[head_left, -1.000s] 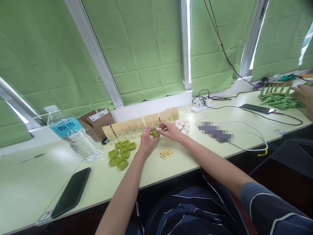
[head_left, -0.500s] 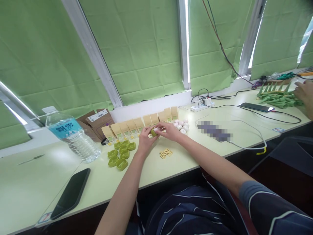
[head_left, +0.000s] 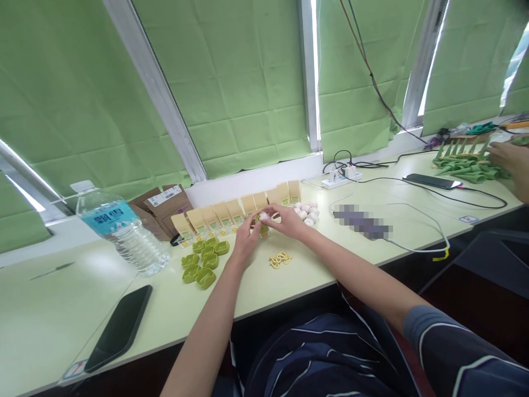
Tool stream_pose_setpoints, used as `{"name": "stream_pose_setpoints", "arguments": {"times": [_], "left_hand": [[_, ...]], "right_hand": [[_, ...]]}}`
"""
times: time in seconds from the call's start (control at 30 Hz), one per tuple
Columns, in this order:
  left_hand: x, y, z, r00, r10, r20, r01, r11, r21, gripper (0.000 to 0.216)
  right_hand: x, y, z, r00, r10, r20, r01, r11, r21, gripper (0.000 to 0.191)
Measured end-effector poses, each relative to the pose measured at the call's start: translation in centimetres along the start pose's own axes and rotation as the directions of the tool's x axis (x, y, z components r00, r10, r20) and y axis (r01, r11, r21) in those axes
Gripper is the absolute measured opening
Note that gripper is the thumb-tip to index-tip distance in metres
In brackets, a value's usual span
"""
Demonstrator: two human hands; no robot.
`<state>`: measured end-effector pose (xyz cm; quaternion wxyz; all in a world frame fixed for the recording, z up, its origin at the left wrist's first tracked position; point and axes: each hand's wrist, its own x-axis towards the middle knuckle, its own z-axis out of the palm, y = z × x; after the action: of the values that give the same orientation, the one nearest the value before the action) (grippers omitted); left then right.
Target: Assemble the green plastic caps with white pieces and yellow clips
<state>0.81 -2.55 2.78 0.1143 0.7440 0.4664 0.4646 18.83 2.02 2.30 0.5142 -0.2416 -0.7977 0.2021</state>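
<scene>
My left hand (head_left: 247, 234) has its fingers curled round a small green cup (head_left: 258, 223), mostly hidden behind them. My right hand (head_left: 285, 219) pinches a small white rounded piece (head_left: 265, 217) against the cup. Just beneath the hands, a small clear holder (head_left: 264, 232) partly shows. To the left sit several green moulded cups (head_left: 205, 277). Several white and pinkish rounded pieces (head_left: 309, 222) are grouped beyond my right hand. A little pile of pale yellow curved pieces (head_left: 280, 259) lies in front of my hands.
Behind runs a row of clear holders with beige cards (head_left: 204, 216). A water bottle (head_left: 124, 226), a cardboard box (head_left: 167, 207) and a black phone (head_left: 119, 326) are at left. A power strip (head_left: 341, 179) and cables lie right, with another person's hand (head_left: 510, 157) at far right.
The green cup between my hands has turned and dropped slightly, and shows less. More of the clear holder beneath shows. The other person's hand has moved left.
</scene>
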Motion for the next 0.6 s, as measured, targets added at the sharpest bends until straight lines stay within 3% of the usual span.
{"name": "stream_pose_setpoints", "arguments": {"times": [0.6], "left_hand": [[0.10, -0.05, 0.14, 0.999, -0.029, -0.036, 0.029, 1.000, 0.008, 0.034]], "right_hand": [[-0.18, -0.85, -0.09, 0.995, -0.093, 0.026, 0.094, 0.995, -0.039, 0.029]]}}
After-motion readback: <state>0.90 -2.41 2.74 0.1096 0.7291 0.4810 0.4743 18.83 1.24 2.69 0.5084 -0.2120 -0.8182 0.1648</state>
